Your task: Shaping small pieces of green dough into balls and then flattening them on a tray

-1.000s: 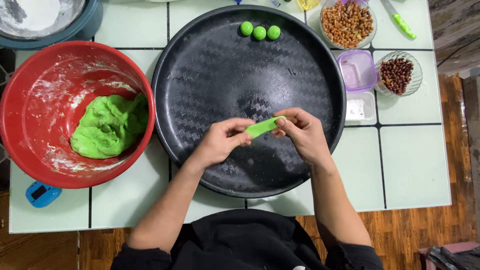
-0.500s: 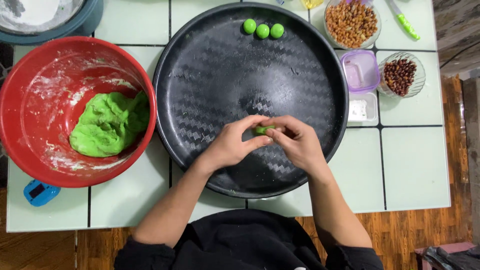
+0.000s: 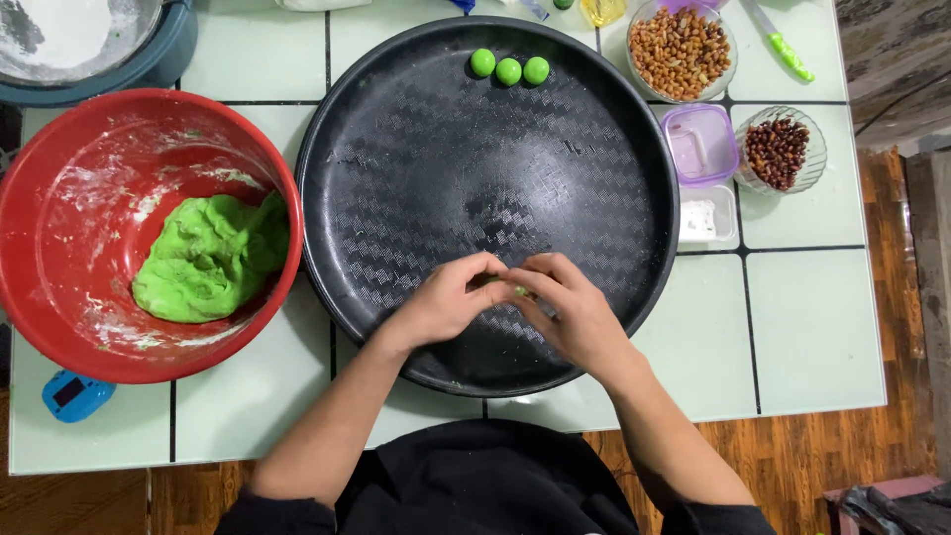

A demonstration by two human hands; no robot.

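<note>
My left hand [image 3: 451, 297] and my right hand [image 3: 570, 307] meet over the near part of a big round black tray [image 3: 396, 149]. Their fingertips close together on a small piece of green dough [image 3: 517, 289], of which only a sliver shows between the fingers. Three small green dough balls [image 3: 509, 68] lie in a row at the tray's far edge. A large lump of green dough [image 3: 210, 258] rests in a floury red bowl [image 3: 69, 149] to the left of the tray.
Right of the tray stand a glass bowl of light brown nuts [image 3: 681, 50], a small glass bowl of dark red beans [image 3: 777, 151], a purple-lidded box [image 3: 699, 144] and a small white container [image 3: 705, 215]. A green-handled knife [image 3: 783, 48] lies far right. A blue gadget [image 3: 74, 394] sits near left.
The dough piece was a flat strip stretched between my hands; my fingers have since folded it in and closed around it, so it is nearly hidden now.
</note>
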